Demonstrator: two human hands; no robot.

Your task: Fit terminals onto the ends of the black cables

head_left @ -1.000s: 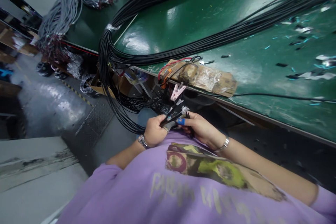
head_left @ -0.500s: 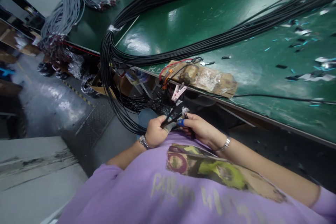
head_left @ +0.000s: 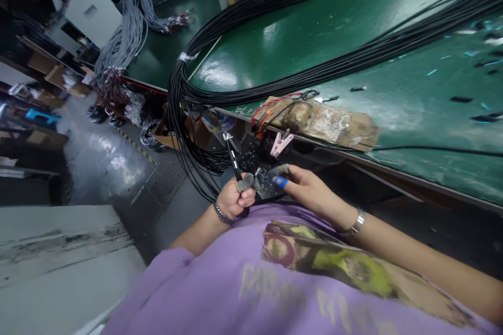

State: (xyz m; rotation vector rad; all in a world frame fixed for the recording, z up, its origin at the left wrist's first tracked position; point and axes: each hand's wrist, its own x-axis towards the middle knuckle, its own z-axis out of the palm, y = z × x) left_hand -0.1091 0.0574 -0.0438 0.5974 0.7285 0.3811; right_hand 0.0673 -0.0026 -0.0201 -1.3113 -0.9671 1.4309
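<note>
My left hand (head_left: 236, 198) is closed round a black cable (head_left: 233, 159) whose upper end points away from me and shows white bits at its tip. A grey covering wraps a finger of this hand. To its right, my right hand (head_left: 306, 188) has its thumb and fingers apart, with nothing visible between them. Blue wrapping is on the thumb and a grey cover on a fingertip. Beyond that hand, a pink clip (head_left: 281, 143) hangs at the table edge. A thick bundle of black cables (head_left: 178, 94) droops over the edge left of my hands.
A worn wooden block (head_left: 334, 124) with red and black wires lies along the edge of the green table (head_left: 243, 60). Black scraps (head_left: 461, 99) are scattered to the right. Grey cables (head_left: 126, 31) hang off the table at the back left, above cardboard boxes.
My hands have come apart: the right has moved right and opened, while the left has turned the cable end upward. The whole view has shifted slightly.
</note>
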